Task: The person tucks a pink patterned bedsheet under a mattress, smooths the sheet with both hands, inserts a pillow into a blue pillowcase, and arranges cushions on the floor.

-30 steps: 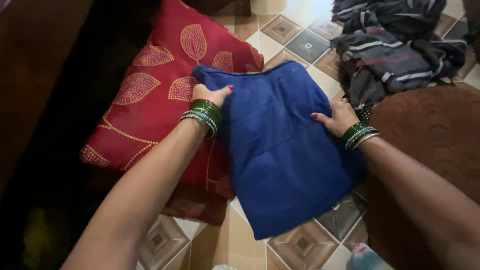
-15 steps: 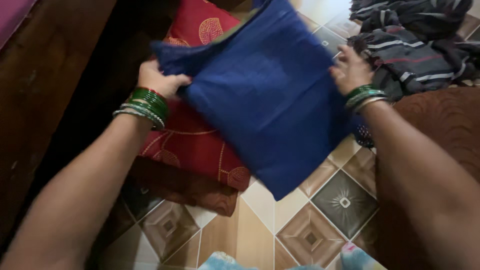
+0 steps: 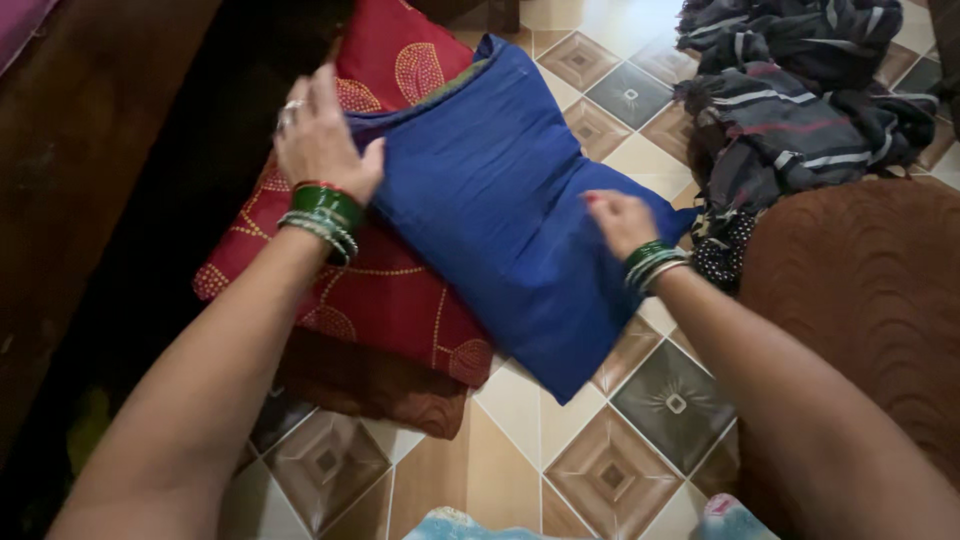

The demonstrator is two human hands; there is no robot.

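blue folded cloth (image 3: 500, 200), two hands (image 3: 320, 135), one cushion (image 3: 370, 290)

Tiled floor (image 3: 610, 470) with diamond patterns in beige, brown and grey. Dark wooden furniture (image 3: 90, 150) along one edge. Brown textured rug (image 3: 860, 300) opposite. Soft, warm indoor light.

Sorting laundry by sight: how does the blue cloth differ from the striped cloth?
The blue cloth is plain and folded flat; the striped cloth is dark grey with pale stripes and lies crumpled in a heap. The blue cloth lies partly on a red cushion under both hands; the striped cloth lies untouched. Both reach the tiled floor.
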